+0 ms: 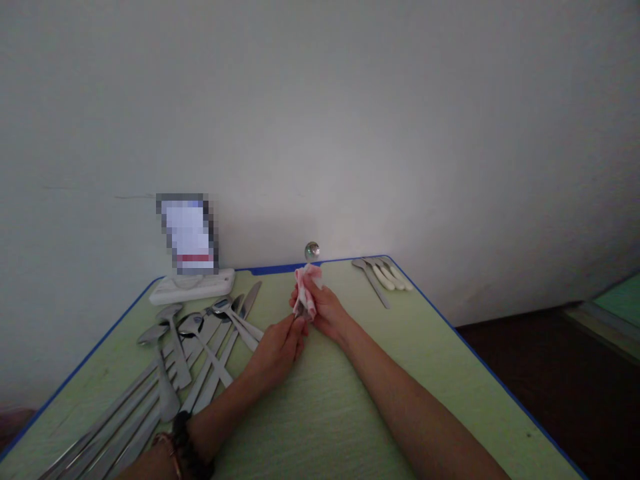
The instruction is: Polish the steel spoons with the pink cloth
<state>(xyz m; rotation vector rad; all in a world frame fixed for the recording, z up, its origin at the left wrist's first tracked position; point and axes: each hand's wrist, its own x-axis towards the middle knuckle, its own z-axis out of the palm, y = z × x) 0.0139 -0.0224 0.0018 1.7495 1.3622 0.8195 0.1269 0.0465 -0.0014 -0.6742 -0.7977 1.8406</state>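
Observation:
A utensil with a round shiny bowl (312, 251) points away from me above the table's far edge. My left hand (285, 343) is closed around its near end, where only a little of the handle shows. Wrapped round the handle is a pink and white cloth (307, 293), pinched in my right hand (323, 307) with the thumb on top. The two hands nearly touch. Most of the handle is hidden by cloth and fingers.
Several metal spoons (170, 313), knives (251, 297) and other utensils lie piled at the left of the green table (340, 413). Several spoons, some with cream handles (384, 277), lie at the back right. A blurred screen (187, 230) stands on a white base (193, 287) near the wall.

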